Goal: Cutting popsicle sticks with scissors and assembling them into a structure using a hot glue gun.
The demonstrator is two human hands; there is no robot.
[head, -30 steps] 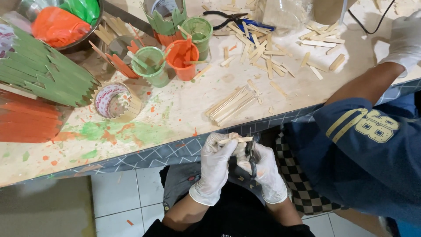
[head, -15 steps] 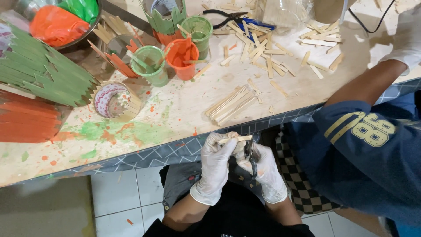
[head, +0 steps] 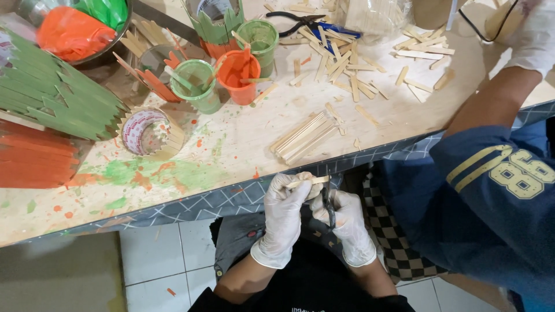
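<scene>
We hold a plain wooden craft stick (head: 308, 182) crosswise just off the table's edge, our gloved left hand (head: 284, 211) pinched on its near end with thumb and fingers clamped together around it. Our right hand (head: 346, 222), also gloved, is wrapped shut on a dark-handled cutting tool (head: 329, 203), whose head meets the stick at its far end, just above that hand's knuckles; whether the blades already bite the wood we cannot tell. To do this cut well, as we judge it, we should keep the stick level and steady with the left hand, keep those fingertips back from the blades, set the tool square to the stick unless a slant is wanted, and squeeze in one firm motion so the end comes off clean instead of splitting along the grain. Just beyond both hands, on the paint-spattered tabletop (head: 231, 153), lies a bundle of uncut sticks (head: 304, 137), near enough to reach. Farther out sit an orange cup (head: 239, 75) and green cups (head: 196, 84), with a scatter of loose stick pieces (head: 347, 69) and pliers (head: 303, 20) beyond them. To the right of our right hand, a person in a blue sleeve (head: 491, 190) reaches over the table, well apart from our work.
</scene>
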